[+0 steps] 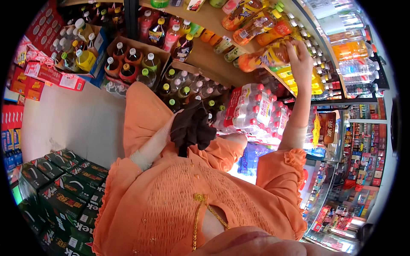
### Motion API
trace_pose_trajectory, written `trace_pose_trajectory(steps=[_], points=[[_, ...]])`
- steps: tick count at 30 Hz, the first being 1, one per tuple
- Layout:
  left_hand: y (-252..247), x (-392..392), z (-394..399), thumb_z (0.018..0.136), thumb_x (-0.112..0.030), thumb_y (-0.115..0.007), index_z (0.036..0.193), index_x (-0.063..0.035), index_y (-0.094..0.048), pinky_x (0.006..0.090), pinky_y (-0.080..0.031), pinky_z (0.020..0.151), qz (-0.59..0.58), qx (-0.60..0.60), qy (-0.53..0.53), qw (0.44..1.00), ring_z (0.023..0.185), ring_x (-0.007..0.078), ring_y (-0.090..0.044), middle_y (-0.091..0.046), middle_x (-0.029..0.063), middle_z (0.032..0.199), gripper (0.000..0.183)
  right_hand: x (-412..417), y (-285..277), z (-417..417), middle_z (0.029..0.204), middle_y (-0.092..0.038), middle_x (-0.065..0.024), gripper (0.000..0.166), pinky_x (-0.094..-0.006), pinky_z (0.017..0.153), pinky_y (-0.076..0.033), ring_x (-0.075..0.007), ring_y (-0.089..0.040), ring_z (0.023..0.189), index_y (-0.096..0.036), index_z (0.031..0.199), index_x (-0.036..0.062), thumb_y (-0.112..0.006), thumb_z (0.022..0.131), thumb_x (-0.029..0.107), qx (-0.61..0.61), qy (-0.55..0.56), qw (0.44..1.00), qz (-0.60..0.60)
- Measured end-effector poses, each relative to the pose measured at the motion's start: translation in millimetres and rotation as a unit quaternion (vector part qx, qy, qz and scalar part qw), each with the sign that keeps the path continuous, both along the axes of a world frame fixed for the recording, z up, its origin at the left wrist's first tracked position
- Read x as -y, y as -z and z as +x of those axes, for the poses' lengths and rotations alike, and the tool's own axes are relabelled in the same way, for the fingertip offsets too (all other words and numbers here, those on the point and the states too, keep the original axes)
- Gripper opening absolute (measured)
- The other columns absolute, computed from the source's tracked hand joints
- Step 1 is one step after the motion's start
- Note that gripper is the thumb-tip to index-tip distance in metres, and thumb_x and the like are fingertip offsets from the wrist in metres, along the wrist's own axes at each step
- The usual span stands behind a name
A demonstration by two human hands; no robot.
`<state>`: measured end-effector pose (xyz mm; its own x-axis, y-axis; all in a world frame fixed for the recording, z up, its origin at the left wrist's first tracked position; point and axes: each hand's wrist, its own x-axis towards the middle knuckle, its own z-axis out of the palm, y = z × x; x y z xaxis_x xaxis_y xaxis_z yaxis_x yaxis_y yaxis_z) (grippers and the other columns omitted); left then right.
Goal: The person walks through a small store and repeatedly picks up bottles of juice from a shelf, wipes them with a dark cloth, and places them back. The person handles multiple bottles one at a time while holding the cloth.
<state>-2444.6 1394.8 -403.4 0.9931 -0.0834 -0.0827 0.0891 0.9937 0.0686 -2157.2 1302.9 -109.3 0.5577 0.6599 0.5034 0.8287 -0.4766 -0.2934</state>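
My right hand [300, 59] grips a plastic bottle of amber drink [264, 58] around its cap end. The bottle lies nearly level at the front edge of a wooden shelf [205, 59], its base pointing left. Similar amber bottles [254, 27] lie on their sides on the shelf just above. At my lap, my left hand [176, 120] holds a bunched black cloth [193, 126], which covers most of its fingers. Below the cloth's far side, a carton of capped bottles [189, 84] stands on the floor.
Open cartons of bottles [131, 62] stand ahead to the left. Shrink-wrapped water packs [250, 105] are stacked before my right knee. Dark green beer cartons [64, 192] rise at my left side. A glass display counter [323, 188] is at my right.
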Motion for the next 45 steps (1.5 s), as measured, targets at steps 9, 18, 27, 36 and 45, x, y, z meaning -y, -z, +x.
trace_pose_trajectory(steps=[9, 18, 27, 36, 45], points=[[-25.1, -18.0, -3.3, 0.093, -0.031, -0.049, 0.117, -0.0033, -0.052, 0.0403, -0.046, 0.094, -0.002, 0.026, -0.009, 1.000, 0.102, 0.0268, -0.060, -0.061, 0.0114, 0.111, 0.037, -62.9, -12.1, 113.7, 0.097, -0.063, -0.0248, 0.051, -0.0475, 0.081, -0.047, -0.0417, -0.060, 0.093, -0.053, 0.125, 0.0151, -0.050, 0.088, 0.050, 0.086, 0.113, 0.981, -0.132], [12.3, -31.7, -12.6, 0.093, -0.031, -0.048, 0.117, -0.0036, -0.051, 0.0412, -0.045, 0.095, -0.014, -0.064, -0.088, 0.994, 0.103, 0.0276, -0.059, -0.060, 0.0117, 0.113, 0.037, -13.3, 48.7, 34.7, 0.081, -0.064, -0.0186, 0.038, -0.0395, 0.065, -0.050, -0.0324, -0.063, 0.074, -0.053, 0.117, 0.0079, -0.059, 0.088, 0.032, 0.079, 0.053, 0.995, -0.042], [37.3, -30.4, 17.1, 0.093, -0.032, -0.047, 0.119, -0.0040, -0.051, 0.0411, -0.045, 0.096, -0.041, -0.142, -0.102, 0.984, 0.103, 0.0274, -0.059, -0.059, 0.0119, 0.114, 0.038, 45.3, 250.4, 120.8, 0.120, -0.055, -0.0233, 0.037, -0.0409, 0.092, -0.044, -0.0329, -0.051, 0.114, -0.055, 0.119, 0.0072, -0.058, 0.087, 0.026, 0.032, 0.103, 0.966, -0.234], [40.7, -41.8, 23.4, 0.093, -0.032, -0.047, 0.120, -0.0044, -0.050, 0.0410, -0.044, 0.097, -0.034, -0.173, -0.119, 0.977, 0.103, 0.0273, -0.059, -0.058, 0.0120, 0.115, 0.038, 49.9, 342.8, 306.6, 0.119, -0.053, -0.0285, 0.042, -0.0451, 0.097, -0.038, -0.0359, -0.048, 0.117, -0.056, 0.116, 0.0045, -0.057, 0.087, 0.035, 0.014, 0.029, 0.982, -0.184], [41.3, -36.9, 11.8, 0.094, -0.032, -0.046, 0.121, -0.0048, -0.049, 0.0409, -0.044, 0.098, -0.051, -0.178, -0.133, 0.974, 0.104, 0.0271, -0.059, -0.057, 0.0121, 0.116, 0.039, 4.4, 333.7, 207.6, 0.111, -0.056, -0.0287, 0.045, -0.0505, 0.086, -0.043, -0.0385, -0.057, 0.101, -0.054, 0.110, -0.0002, -0.058, 0.086, 0.037, 0.074, 0.078, 0.965, -0.241]])
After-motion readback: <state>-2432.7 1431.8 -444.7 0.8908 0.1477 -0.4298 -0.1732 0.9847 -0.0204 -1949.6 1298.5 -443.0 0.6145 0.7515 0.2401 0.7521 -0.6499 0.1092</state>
